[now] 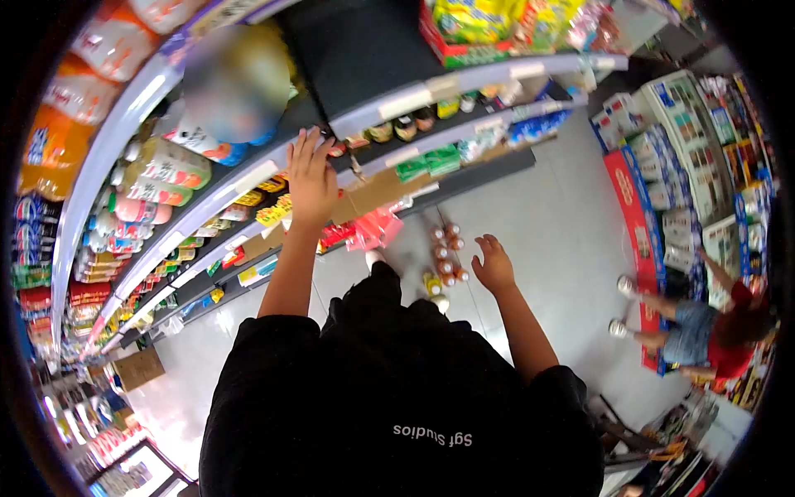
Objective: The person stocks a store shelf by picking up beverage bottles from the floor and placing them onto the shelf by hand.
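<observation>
My left hand (312, 178) is at the front edge of a store shelf (248, 178), its fingers spread and nothing seen in it. Bottles with pale labels (174, 166) stand on that shelf to its left. My right hand (494, 265) hangs over the grey floor, fingers apart and holding nothing. Several bottles with brown contents (445, 248) stand on the floor between my hands, nearer my right hand. Under my left hand, a lower shelf holds yellow packs (275, 211) and red packets (374, 229).
A person in a red top (733, 331) is at the shelving on the right. Red-fronted display boxes (633, 224) line that side. A cardboard box (139, 369) lies on the floor at lower left. Orange drink bottles (58, 141) fill the upper left shelf.
</observation>
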{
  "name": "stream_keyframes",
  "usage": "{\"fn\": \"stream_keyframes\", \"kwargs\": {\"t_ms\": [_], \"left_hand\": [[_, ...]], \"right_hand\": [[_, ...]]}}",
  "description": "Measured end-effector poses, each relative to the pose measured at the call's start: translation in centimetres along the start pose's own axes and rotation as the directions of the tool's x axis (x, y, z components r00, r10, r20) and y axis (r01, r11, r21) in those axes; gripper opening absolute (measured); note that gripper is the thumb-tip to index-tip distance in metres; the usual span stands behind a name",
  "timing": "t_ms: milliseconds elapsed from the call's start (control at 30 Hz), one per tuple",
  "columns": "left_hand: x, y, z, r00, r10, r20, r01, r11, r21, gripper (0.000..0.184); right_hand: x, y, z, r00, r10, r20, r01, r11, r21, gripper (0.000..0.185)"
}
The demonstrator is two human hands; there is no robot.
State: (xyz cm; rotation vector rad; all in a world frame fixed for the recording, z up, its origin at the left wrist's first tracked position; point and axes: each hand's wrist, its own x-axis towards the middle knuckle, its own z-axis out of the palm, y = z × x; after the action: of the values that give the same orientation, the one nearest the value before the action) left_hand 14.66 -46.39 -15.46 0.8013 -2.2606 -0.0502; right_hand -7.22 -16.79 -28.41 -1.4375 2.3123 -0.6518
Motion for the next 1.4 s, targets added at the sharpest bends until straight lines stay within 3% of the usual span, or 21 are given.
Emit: {"fn": "stream_keyframes", "kwargs": {"t_ms": [67, 133, 200, 267, 367, 400, 467, 533, 667, 733, 800, 867, 900, 933, 1000, 1133, 1200, 1233, 1267, 1333, 1400], "left_hand": [[-3.5, 0.4, 1.7, 0.992, -0.073, 0.101, 0.092, 0.977, -0.192, 0.031], [-7.5, 1.9, 3.4, 0.911, -0.205, 0.357, 0.321, 0.897, -0.305, 0.025], [-12.6, 2.0, 5.5, 0.845, -0.088, 0.528, 0.261, 0.929, -0.264, 0.022], [-17.3, 3.1, 6.7, 0.766, -0.028, 0.642, 0.252, 0.932, -0.260, 0.020], [-21.0, 6.2, 6.5, 0.525, -0.064, 0.849, 0.546, 0.791, -0.277, 0.018], [-22.4, 6.4, 6.8, 0.402, -0.066, 0.913, 0.582, 0.788, -0.199, 0.019], [-25.5, 6.5, 7.7, 0.205, -0.098, 0.974, 0.670, 0.740, -0.067, 0.021], [-29.2, 5.8, 9.5, 0.147, -0.107, 0.983, 0.696, 0.718, -0.025, 0.023], [-34.1, 6.2, 13.0, -0.036, -0.142, 0.989, 0.663, 0.737, 0.130, 0.026], [-36.3, 6.5, 15.4, -0.021, -0.104, 0.994, 0.664, 0.742, 0.091, 0.027], [-38.0, 6.9, 18.8, 0.055, 0.090, 0.994, 0.633, 0.767, -0.104, 0.028], [-40.7, 6.6, 24.4, -0.066, 0.102, 0.993, 0.573, 0.818, -0.047, 0.029], [-43.3, 6.2, 26.8, -0.003, 0.074, 0.997, 0.637, 0.769, -0.055, 0.030], [-43.1, 6.5, 29.4, -0.108, 0.129, 0.986, 0.510, 0.859, -0.056, 0.033], [-44.3, 7.4, 32.0, -0.055, 0.018, 0.998, 0.721, 0.692, 0.027, 0.036], [-47.8, 7.9, 37.7, -0.176, 0.044, 0.983, 0.732, 0.674, 0.100, 0.046], [-51.6, 8.0, 39.3, 0.097, 0.002, 0.995, 0.714, 0.697, -0.071, 0.039], [-53.0, 7.0, 41.1, -0.087, 0.242, 0.966, 0.437, 0.881, -0.182, 0.051], [-53.1, 7.1, 41.3, -0.094, 0.240, 0.966, 0.440, 0.881, -0.175, 0.051], [-50.7, 8.1, 40.8, -0.213, 0.037, 0.976, 0.764, 0.629, 0.143, 0.049], [-50.6, 7.8, 40.3, -0.253, -0.020, 0.967, 0.780, 0.588, 0.216, 0.045]], "right_hand": [[-2.4, 2.3, 1.0, 0.997, 0.080, 0.003, -0.080, 0.997, -0.003, 0.041], [-4.5, 4.2, 2.4, 0.955, 0.266, 0.133, -0.272, 0.962, 0.031, 0.039], [-6.8, 5.7, 3.8, 0.943, 0.302, 0.139, -0.311, 0.949, 0.046, 0.038], [-9.0, 7.4, 5.8, 0.863, 0.410, 0.295, -0.435, 0.900, 0.019, 0.039], [-12.4, 9.3, 9.2, 0.809, 0.465, 0.360, -0.499, 0.867, 0.003, 0.041], [-13.0, 9.9, 10.1, 0.768, 0.499, 0.401, -0.539, 0.842, -0.016, 0.042], [-14.4, 10.4, 12.0, 0.732, 0.503, 0.459, -0.570, 0.822, 0.007, 0.043], [-14.9, 10.2, 13.4, 0.637, 0.526, 0.564, -0.612, 0.790, -0.046, 0.049], [-16.6, 11.3, 18.0, 0.602, 0.527, 0.601, -0.653, 0.758, -0.010, 0.052], [-16.9, 11.9, 20.8, 0.574, 0.544, 0.612, -0.684, 0.729, -0.006, 0.055], [-17.0, 12.9, 23.7, 0.533, 0.564, 0.631, -0.739, 0.673, 0.023, 0.058], [-16.3, 13.9, 26.7, 0.507, 0.585, 0.633, -0.754, 0.657, -0.003, 0.059], [-15.5, 14.6, 28.3, 0.506, 0.611, 0.609, -0.761, 0.649, -0.019, 0.060], [-15.0, 15.3, 30.3, 0.527, 0.626, 0.575, -0.760, 0.650, -0.011, 0.064], [-13.3, 16.3, 33.3, 0.574, 0.634, 0.518, -0.748, 0.664, 0.017, 0.066], [-9.4, 18.0, 38.4, 0.578, 0.615, 0.537, -0.694, 0.716, -0.074, 0.068], [-8.2, 18.5, 40.6, 0.542, 0.652, 0.530, -0.675, 0.713, -0.188, 0.066], [-8.2, 18.7, 42.0, 0.548, 0.661, 0.513, -0.647, 0.724, -0.240, 0.061], [-8.5, 18.9, 43.5, 0.543, 0.659, 0.520, -0.648, 0.723, -0.240, 0.061], [-8.7, 19.1, 45.9, 0.539, 0.662, 0.521, -0.587, 0.738, -0.331, 0.055], [-9.1, 19.1, 46.8, 0.568, 0.660, 0.492, -0.585, 0.744, -0.322, 0.048]]}}
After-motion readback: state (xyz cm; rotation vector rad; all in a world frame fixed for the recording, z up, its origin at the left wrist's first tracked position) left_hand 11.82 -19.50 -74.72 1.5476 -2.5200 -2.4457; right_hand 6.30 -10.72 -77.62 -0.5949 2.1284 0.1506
